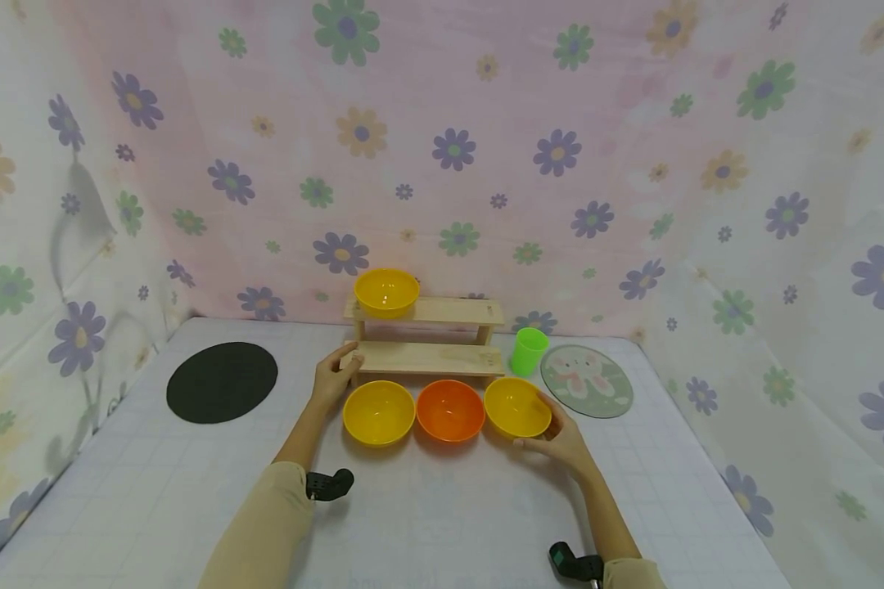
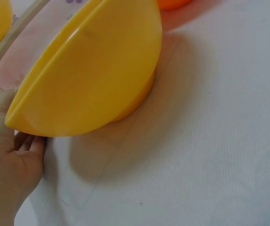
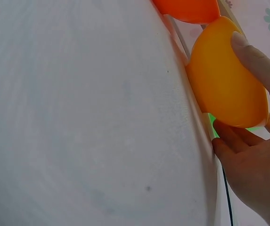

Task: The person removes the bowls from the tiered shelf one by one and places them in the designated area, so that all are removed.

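Observation:
A two-step wooden shelf [image 1: 427, 357] stands at the back of the table. My left hand [image 1: 333, 376] grips the left end of its lower step; in the left wrist view that hand [image 2: 17, 160] is partly hidden behind a yellow bowl [image 2: 97, 70]. Three bowls form a row in front of the shelf: the left yellow bowl [image 1: 379, 414], an orange bowl [image 1: 450, 411] in the middle, and the right yellow bowl [image 1: 517, 408]. My right hand [image 1: 563, 442] holds the right yellow bowl by its right side, thumb on the near wall and fingers around the far side.
Another yellow bowl [image 1: 386, 293] sits on the upper step at the left. Beside the shelf's right end is a green cup [image 1: 529, 352], next to a round rabbit-patterned mat [image 1: 588, 382]. A black round mat [image 1: 222, 383] lies at the left. Flowered cloth [image 1: 442, 180] surrounds the table.

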`<action>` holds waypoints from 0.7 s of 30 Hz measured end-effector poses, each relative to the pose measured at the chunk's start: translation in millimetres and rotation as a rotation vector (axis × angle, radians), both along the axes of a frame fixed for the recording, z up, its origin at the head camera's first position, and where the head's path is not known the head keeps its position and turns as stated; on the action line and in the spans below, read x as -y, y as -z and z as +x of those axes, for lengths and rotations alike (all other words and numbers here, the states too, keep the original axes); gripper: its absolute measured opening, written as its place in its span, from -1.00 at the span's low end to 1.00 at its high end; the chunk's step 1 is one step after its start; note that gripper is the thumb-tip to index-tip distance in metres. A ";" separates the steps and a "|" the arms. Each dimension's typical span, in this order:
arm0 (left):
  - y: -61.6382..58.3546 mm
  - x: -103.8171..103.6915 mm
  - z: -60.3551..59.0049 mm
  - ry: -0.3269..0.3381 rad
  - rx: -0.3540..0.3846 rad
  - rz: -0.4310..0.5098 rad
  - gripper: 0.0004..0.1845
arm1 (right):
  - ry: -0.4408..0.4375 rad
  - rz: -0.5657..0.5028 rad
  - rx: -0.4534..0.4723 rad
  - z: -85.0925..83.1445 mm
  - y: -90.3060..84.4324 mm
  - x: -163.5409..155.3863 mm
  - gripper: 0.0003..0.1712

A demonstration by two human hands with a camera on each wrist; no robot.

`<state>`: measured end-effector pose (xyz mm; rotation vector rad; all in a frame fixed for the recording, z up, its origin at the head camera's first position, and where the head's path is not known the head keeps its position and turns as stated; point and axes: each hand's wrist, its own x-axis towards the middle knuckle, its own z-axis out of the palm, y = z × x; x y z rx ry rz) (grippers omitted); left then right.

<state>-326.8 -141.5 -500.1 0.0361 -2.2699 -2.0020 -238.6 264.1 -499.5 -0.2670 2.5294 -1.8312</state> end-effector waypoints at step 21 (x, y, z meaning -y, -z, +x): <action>4.6 0.3 -3.4 -0.021 -0.010 -0.018 -0.50 | 0.029 0.265 -0.163 -27.2 -48.7 4.5 0.08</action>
